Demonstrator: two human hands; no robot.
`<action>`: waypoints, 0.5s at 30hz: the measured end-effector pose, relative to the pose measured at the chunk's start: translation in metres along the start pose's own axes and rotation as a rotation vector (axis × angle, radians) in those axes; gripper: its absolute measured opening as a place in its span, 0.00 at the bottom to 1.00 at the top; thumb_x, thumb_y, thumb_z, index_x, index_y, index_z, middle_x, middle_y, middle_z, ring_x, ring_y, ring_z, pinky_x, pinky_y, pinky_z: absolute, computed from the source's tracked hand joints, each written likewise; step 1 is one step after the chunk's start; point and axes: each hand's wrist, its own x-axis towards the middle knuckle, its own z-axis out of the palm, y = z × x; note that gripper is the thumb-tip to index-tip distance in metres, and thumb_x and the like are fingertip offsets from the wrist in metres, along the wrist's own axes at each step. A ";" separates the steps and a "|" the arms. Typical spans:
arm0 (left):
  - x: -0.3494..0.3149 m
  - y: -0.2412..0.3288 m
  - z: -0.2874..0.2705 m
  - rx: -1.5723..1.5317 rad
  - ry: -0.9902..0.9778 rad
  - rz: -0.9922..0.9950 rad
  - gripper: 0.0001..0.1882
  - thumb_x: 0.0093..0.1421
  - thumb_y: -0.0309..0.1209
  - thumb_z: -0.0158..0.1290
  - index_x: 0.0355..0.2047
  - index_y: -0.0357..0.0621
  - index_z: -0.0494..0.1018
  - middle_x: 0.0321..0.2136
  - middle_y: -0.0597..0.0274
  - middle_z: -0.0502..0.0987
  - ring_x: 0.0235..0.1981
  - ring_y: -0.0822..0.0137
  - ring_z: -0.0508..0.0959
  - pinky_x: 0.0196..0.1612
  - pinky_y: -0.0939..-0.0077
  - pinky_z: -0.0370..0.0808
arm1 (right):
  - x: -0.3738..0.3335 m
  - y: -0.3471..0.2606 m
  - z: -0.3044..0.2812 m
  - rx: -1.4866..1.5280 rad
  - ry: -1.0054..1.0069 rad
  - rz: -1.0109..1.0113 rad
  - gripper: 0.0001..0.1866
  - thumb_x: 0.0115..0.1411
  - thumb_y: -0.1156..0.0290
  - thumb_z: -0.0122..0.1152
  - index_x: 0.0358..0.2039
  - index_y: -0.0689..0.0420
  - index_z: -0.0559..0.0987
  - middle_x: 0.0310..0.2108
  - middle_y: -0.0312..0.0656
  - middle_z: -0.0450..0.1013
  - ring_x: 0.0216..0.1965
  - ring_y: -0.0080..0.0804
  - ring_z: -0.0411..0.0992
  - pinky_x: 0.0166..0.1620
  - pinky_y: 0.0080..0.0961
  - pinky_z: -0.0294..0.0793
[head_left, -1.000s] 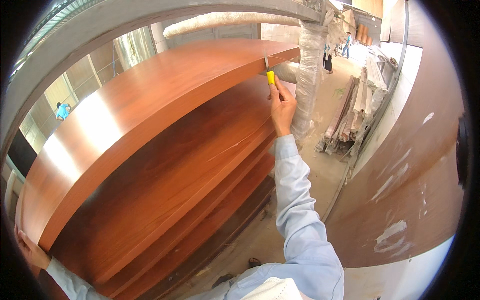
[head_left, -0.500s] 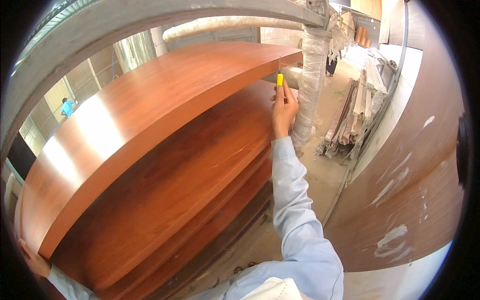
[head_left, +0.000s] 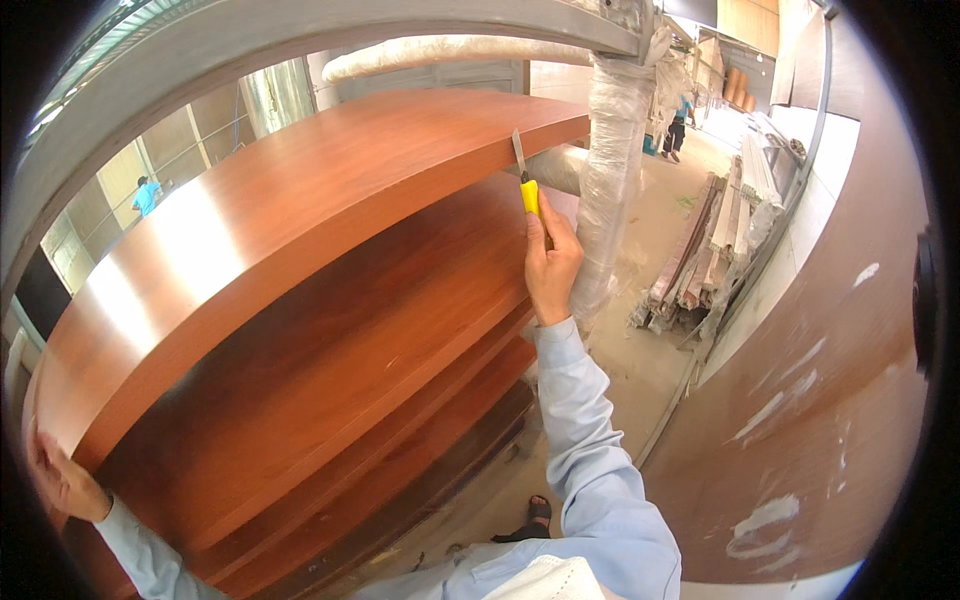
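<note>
Two hands, left hand (head_left: 62,482) half cut off, right hand (head_left: 551,262) hiding knife (head_left: 527,182) handle

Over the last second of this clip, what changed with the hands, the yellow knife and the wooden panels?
The right hand slid the yellow utility knife along the edge of the top reddish-brown panel, away from the person, toward its far corner; the blade now shows against that edge. The grip on the knife did not change. The left hand stayed on the panel's near end, and the stacked panels below did not shift.
</note>
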 end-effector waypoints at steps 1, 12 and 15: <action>0.004 0.042 0.017 -0.090 -0.030 0.042 0.17 0.74 0.27 0.47 0.58 0.29 0.73 0.55 0.46 0.78 0.55 0.57 0.78 0.60 0.69 0.72 | 0.003 0.000 -0.004 -0.038 0.031 0.007 0.18 0.66 0.77 0.62 0.57 0.62 0.80 0.46 0.49 0.81 0.45 0.36 0.79 0.51 0.32 0.76; 0.019 0.415 0.216 -0.425 -0.352 0.289 0.09 0.58 0.12 0.55 0.37 0.35 0.79 0.26 0.55 0.74 0.28 0.60 0.72 0.33 0.70 0.69 | 0.059 0.094 -0.162 -0.015 0.133 0.110 0.22 0.65 0.77 0.62 0.60 0.61 0.79 0.48 0.47 0.81 0.46 0.33 0.79 0.49 0.30 0.78; 0.022 0.466 0.267 -0.484 -0.350 0.238 0.08 0.59 0.14 0.56 0.37 0.36 0.79 0.25 0.57 0.73 0.27 0.62 0.71 0.32 0.71 0.69 | 0.101 0.155 -0.157 -0.081 0.016 -0.064 0.22 0.65 0.77 0.63 0.60 0.58 0.79 0.48 0.45 0.81 0.46 0.30 0.79 0.47 0.27 0.78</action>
